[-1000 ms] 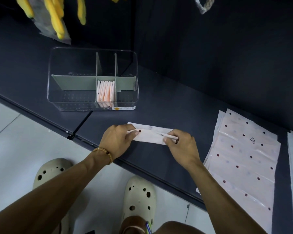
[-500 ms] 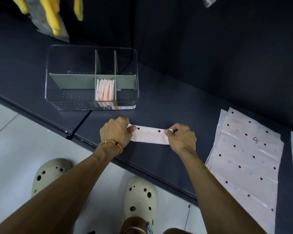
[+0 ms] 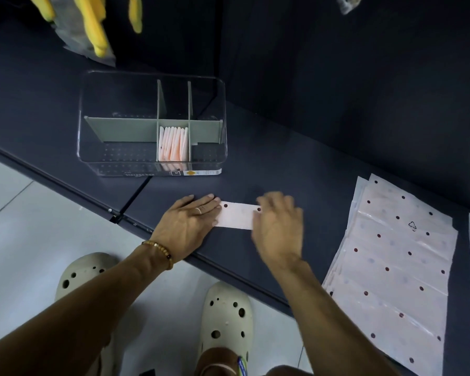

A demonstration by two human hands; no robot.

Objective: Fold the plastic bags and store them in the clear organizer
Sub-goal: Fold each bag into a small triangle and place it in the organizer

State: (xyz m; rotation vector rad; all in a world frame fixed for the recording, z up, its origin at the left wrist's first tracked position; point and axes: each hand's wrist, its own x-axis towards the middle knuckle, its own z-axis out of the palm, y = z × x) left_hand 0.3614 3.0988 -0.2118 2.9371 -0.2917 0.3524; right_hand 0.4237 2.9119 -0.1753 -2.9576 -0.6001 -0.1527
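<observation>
Hands [image 3: 186,225] [image 3: 278,226] press flat on folded bag [image 3: 238,216].

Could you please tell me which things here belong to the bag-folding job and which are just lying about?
Part of the job:
folded bag flat under both hands
left hand
right hand
clear organizer
stored folded bags in its middle compartment
stack of unfolded dotted bags

Just lying about:
yellow gloves hanging above
</observation>
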